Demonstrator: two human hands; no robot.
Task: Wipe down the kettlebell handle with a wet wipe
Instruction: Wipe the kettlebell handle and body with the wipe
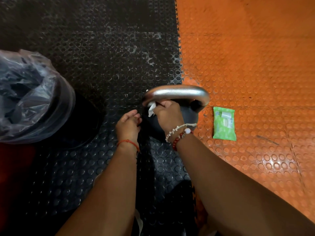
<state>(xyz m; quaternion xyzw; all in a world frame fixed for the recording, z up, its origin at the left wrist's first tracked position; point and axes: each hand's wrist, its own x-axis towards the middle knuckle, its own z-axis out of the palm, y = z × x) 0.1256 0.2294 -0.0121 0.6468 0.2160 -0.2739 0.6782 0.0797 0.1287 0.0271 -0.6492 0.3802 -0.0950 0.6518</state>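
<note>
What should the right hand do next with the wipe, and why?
Probably slide the wipe rightward along the handle. The right hand pinches it against the handle's left end, under the bar, while the top and the right bend are uncovered. The left hand sits beside the kettlebell's black body, holding nothing that shows.

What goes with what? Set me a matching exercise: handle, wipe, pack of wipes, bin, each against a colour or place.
Things: 1 handle; 2 wipe; 3 pack of wipes; 4 bin.
Matches: A on the orange floor; B silver; C lined with clear plastic; D in the right hand.
Pairs: 1-B; 2-D; 3-A; 4-C.
</note>
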